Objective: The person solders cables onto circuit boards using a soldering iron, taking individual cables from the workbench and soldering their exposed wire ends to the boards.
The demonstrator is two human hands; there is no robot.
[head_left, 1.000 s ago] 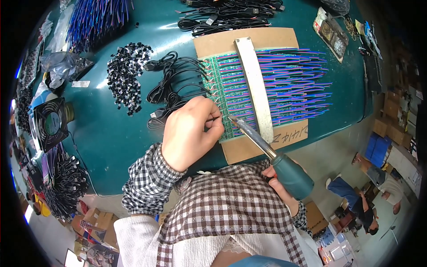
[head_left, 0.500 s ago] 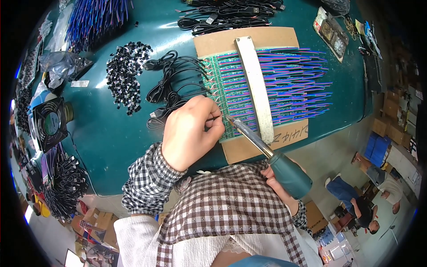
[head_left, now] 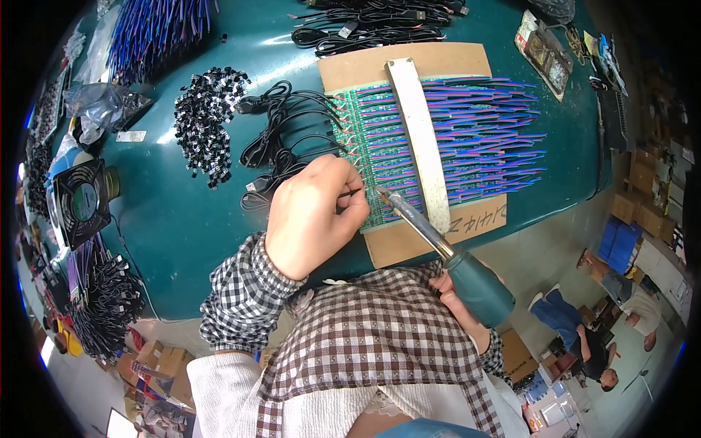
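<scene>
Between the pinched fingers of my left hand (head_left: 314,215) is a thin black cable end, held at the left edge of a green circuit board panel (head_left: 353,109). My right hand (head_left: 464,310) grips a soldering iron (head_left: 478,288) by its dark green handle, partly hiding the fingers. The iron's tip is close to the panel, just right of my left fingertips; whether it touches cannot be made out. Rows of blue and pink wires (head_left: 482,139) run rightward from the panel. A pale metal bar (head_left: 420,139) lies across them, and cardboard (head_left: 409,248) lies underneath.
Coiled black cables (head_left: 270,146) sit left of the panel, beside a pile of small black-and-white connectors (head_left: 204,131). More black USB cables (head_left: 380,25) and a blue wire bundle (head_left: 157,33) lie at the back. A black fan (head_left: 79,203) stands at left, a solder-stained tray (head_left: 544,55) at back right.
The soldering iron's tip has shifted slightly right, away from my left fingertips, with the handle moving a little right and down. My left hand stays in place.
</scene>
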